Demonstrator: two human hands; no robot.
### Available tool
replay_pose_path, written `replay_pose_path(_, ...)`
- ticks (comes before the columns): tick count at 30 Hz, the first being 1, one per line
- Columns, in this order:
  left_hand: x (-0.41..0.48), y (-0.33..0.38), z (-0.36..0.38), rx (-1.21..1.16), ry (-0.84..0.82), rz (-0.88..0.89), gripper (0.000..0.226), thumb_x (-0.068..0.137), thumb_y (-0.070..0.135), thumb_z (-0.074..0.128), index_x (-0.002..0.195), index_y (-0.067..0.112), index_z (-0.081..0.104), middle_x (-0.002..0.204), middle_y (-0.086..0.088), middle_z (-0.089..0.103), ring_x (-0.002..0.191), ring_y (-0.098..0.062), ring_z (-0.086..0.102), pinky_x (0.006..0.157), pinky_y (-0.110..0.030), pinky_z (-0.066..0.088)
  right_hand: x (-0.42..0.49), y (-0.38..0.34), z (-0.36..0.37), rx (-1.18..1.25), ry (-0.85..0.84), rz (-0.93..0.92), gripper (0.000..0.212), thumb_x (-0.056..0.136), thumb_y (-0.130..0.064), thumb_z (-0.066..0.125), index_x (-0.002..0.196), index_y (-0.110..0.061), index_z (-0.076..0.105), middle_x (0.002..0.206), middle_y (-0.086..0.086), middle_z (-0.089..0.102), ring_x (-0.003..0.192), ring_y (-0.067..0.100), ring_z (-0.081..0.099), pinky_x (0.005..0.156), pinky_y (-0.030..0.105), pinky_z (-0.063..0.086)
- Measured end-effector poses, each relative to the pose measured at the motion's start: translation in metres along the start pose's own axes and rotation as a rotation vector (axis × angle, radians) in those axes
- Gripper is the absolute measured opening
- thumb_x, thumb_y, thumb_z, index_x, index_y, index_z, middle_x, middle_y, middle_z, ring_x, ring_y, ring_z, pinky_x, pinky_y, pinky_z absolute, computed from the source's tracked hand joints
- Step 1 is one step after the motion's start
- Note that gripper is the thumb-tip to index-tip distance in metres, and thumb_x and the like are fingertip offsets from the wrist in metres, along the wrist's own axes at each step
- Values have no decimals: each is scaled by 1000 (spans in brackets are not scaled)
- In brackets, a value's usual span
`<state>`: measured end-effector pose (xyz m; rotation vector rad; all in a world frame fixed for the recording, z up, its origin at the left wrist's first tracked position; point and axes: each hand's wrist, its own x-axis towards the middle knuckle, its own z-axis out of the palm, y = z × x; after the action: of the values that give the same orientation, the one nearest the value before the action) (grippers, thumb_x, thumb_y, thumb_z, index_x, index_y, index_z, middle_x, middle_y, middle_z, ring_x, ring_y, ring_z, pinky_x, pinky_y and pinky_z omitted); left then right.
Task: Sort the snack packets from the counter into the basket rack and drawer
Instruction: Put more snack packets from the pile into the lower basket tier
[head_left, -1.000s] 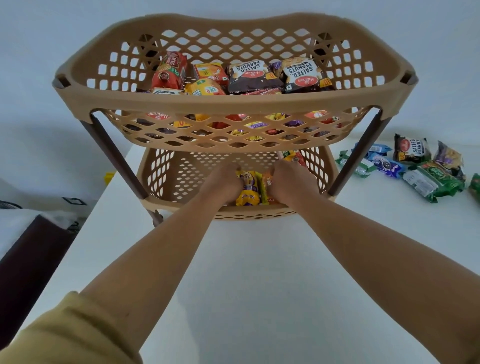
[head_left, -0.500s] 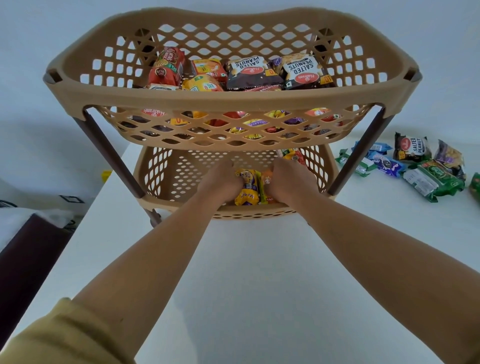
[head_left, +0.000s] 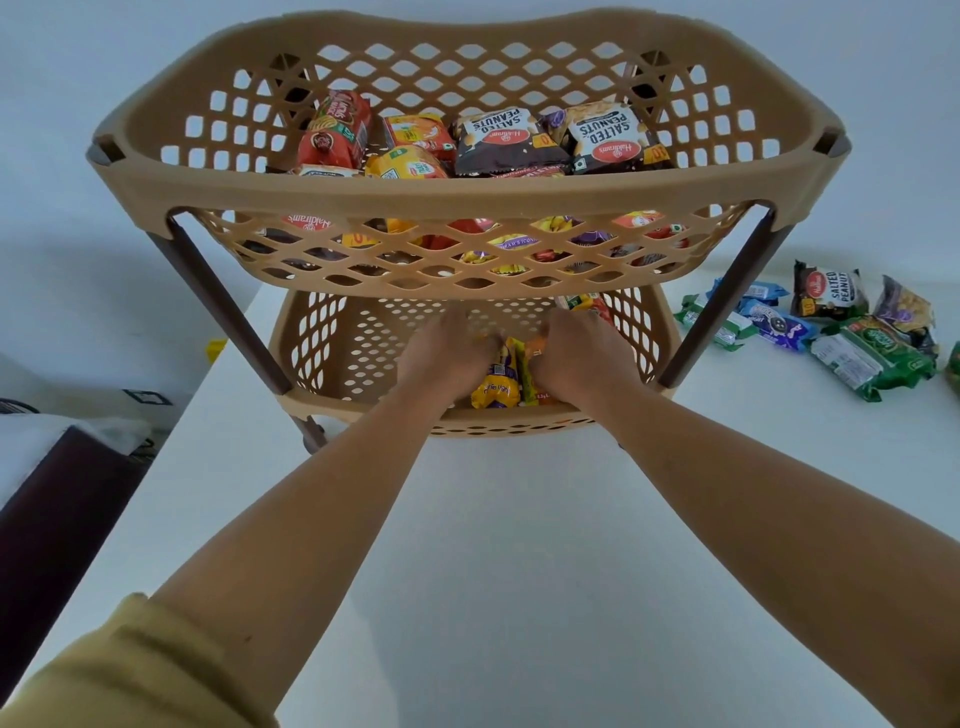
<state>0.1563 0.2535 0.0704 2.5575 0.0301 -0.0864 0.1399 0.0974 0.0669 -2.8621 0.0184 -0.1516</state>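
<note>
A tan two-tier basket rack (head_left: 467, 195) stands on the white counter. Its upper basket holds several snack packets, among them salted peanuts (head_left: 506, 140). Both my hands reach into the lower basket (head_left: 332, 343). My left hand (head_left: 447, 353) lies with its fingers stretched forward against the left side of a yellow packet (head_left: 497, 384). My right hand (head_left: 582, 353) curls over an orange packet (head_left: 537, 371) beside the yellow one. More packets (head_left: 872, 358), green, blue and black, lie loose on the counter at the right.
Brown legs (head_left: 228, 317) hold up the rack's upper basket, which overhangs my hands. Another packet (head_left: 587, 304) leans at the back right of the lower basket. The counter's left edge drops to a dark piece of furniture (head_left: 47, 519).
My left hand's fingers have stretched forward beside the yellow packet. Both hands stay in the lower basket around the same packets.
</note>
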Motion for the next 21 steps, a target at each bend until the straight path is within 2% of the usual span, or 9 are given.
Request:
replay_pose_path(4, -9, 3, -4, 44, 171, 199, 45, 93, 51, 50, 124, 18, 56, 118, -2, 66, 107, -24, 63, 82, -42, 55, -2, -2, -1, 125, 69, -156, 29, 81, -23, 66, 110, -18, 64, 107, -1, 68, 95, 21, 65, 74, 37, 58)
replay_pose_path(7, -20, 6, -6, 148, 284, 365, 39, 97, 48, 45, 115, 17, 60, 108, -4, 68, 94, -24, 65, 69, -37, 56, -10, -2, -6, 209, 203, -264, 22, 81, -17, 60, 103, -20, 65, 102, -3, 70, 92, 16, 65, 70, 32, 58)
replay_pose_path(11, -37, 3, -9, 162, 380, 492, 32, 96, 41, 48, 109, 17, 64, 99, -3, 70, 85, -24, 66, 62, -32, 52, -31, 0, -19, 289, 326, -357, 25, 82, -10, 60, 106, -17, 67, 108, 0, 70, 102, 17, 61, 75, 29, 54)
replay_pose_path(15, -76, -13, -3, 133, 491, 570, 26, 93, 35, 54, 106, 15, 64, 98, -4, 68, 88, -24, 63, 69, -33, 50, -76, 14, -24, 266, 326, -423, 24, 80, -8, 65, 103, -16, 70, 107, -2, 69, 103, 13, 57, 84, 26, 48)
replay_pose_path(17, -100, -16, 4, 94, 524, 588, 27, 92, 35, 56, 107, 14, 64, 103, -3, 68, 91, -24, 61, 74, -34, 48, -107, 26, -23, 267, 353, -440, 28, 76, -4, 66, 101, -15, 71, 104, -2, 69, 101, 10, 56, 84, 26, 49)
replay_pose_path(21, -139, -15, 23, -4, 447, 640, 38, 96, 44, 47, 114, 14, 62, 116, -1, 65, 107, -19, 58, 89, -32, 44, -160, 55, -16, 233, 320, -411, 34, 70, 0, 68, 99, -18, 71, 100, -7, 69, 96, 7, 57, 82, 22, 49)
